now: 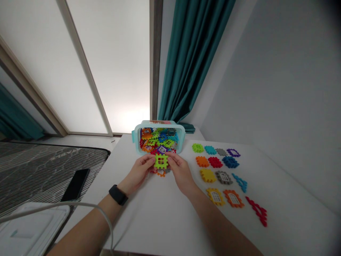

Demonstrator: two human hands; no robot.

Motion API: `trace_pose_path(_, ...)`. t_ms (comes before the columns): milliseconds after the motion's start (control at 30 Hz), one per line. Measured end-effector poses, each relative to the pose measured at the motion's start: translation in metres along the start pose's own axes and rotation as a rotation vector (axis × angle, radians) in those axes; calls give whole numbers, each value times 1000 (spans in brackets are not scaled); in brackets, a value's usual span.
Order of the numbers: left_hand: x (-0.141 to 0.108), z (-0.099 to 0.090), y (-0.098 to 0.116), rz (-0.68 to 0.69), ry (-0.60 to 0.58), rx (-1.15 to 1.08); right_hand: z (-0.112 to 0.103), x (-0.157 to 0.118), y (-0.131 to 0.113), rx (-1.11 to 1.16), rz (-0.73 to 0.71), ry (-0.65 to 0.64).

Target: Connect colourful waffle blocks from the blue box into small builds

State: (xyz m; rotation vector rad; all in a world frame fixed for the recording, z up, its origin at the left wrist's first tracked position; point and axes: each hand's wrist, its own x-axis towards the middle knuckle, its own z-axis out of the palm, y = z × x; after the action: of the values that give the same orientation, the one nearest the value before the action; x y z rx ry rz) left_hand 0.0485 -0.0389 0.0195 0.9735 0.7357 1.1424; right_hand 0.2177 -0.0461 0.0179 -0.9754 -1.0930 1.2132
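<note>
Watching remotely, I see the left hand (140, 169) and right hand (180, 171) both pinching a lime-green plastic window tile (161, 161) just before the pale teal plastic box (136, 140); it should handle light and stiff, best held by its toothed edges.
</note>
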Motion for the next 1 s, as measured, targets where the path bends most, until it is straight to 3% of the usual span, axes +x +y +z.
trace_pose_path(300,-1,3,2,-80,-3,-127,1,-1,-2,96,34,-35)
trace_pose_path(567,-1,1,1,-84,14,-92,1,-1,-5,-44,22,-5)
trace_pose_path(1000,4,1,-1,41,148,38,-3,3,2,-52,-13,45)
